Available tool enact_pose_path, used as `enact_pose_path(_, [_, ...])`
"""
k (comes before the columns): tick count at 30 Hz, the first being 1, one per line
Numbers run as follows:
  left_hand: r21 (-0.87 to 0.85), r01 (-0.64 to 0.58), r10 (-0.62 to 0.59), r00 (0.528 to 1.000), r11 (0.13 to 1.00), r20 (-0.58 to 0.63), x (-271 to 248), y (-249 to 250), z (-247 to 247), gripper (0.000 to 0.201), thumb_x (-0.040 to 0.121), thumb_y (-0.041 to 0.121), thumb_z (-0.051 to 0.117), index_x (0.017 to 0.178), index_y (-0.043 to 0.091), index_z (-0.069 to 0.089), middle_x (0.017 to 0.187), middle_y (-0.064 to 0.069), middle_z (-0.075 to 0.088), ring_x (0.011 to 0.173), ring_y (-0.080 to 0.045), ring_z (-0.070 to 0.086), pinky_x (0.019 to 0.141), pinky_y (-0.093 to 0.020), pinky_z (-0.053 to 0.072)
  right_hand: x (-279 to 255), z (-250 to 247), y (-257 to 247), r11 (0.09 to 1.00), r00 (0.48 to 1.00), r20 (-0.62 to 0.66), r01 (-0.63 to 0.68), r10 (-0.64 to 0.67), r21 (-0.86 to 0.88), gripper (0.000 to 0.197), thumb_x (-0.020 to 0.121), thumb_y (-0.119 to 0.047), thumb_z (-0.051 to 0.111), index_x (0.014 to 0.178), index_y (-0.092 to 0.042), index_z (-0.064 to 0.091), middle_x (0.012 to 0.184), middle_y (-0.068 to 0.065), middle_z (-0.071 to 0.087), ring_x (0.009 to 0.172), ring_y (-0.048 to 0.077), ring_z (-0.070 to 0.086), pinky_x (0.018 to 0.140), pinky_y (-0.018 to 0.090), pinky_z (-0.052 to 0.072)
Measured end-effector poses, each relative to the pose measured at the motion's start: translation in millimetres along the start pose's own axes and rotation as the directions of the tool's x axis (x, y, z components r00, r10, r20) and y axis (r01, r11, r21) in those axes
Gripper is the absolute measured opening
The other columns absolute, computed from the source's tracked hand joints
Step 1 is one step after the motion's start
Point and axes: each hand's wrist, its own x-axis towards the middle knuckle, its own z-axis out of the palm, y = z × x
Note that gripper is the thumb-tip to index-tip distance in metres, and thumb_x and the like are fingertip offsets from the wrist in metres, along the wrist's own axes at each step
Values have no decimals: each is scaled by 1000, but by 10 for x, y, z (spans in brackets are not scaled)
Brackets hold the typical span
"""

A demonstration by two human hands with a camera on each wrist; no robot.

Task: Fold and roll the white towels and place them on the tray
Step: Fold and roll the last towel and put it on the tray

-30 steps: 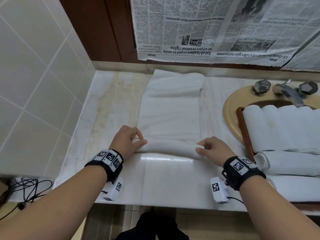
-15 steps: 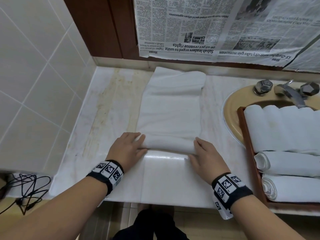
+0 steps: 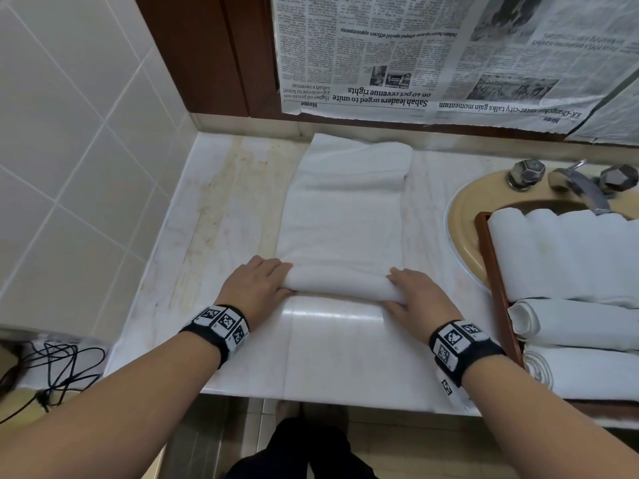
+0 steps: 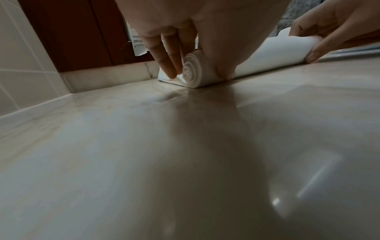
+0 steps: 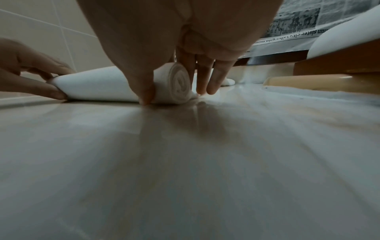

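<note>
Several rolled towels (image 3: 567,257) already on the wooden tray (image 3: 492,271). One more white towel (image 3: 340,219) left of the tray, rolled only at its near end, most still flat. Roll axis left-right; unrolled length pointing away toward the newspaper (image 3: 449,53). Left hand (image 3: 254,285) and right hand (image 3: 420,295) apart, wrapped over the roll's ends.

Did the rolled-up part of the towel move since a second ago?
Yes. The roll has moved a little away from the person, toward the newspaper on the wall, leaving more bare countertop near the front edge.
</note>
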Motion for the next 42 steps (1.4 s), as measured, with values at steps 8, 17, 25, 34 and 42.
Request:
enact_pose_path(8, [-87,46,-32,987,995,155,-207,-141,-76,62,87,75,33,124,39,67,124,10,54,116,-20,44,97,-41,40,-254,17,154,978,993,12,117,-116,-171,44,94,-63,56,129,-37,64,125,-17,56,118,14,46,92,35,37])
enact_pose_path(17, [-285,226,-129,938,932,320,-277,-149,-129,50,92,70,49,114,33,73,107,14,55,100,-13,46,92,-32,40,-169,-151,163,983,969,238,-98,59,153,24,82,-53,79,102,-40,75,94,-8,61,87,6,58,75,19,40])
enact_pose_path(25, [-286,526,-420,834,801,358,-156,-103,-189,40,84,72,63,91,34,74,82,11,69,82,-11,64,78,-34,53,4,-138,245,815,924,297,-360,243,454,42,75,-43,89,102,-25,62,88,5,69,76,16,66,75,32,50])
enact_pose_path(34, [-346,592,-517,806,728,289,72,53,-345,26,75,53,82,87,35,68,95,13,62,96,-15,62,78,-30,48,-173,-219,-6,936,976,169,-180,134,301,8,96,-42,65,97,-41,57,81,-4,61,74,13,59,70,28,45])
enact_pose_path(42, [-125,305,-308,952,944,-1,-306,231,-99,42,98,61,51,114,32,77,116,6,63,112,-23,48,90,-36,51,-391,72,-39,1000,1000,14,1,-1,-1,58,88,-50,74,136,-21,60,156,-12,38,133,15,44,116,30,35])
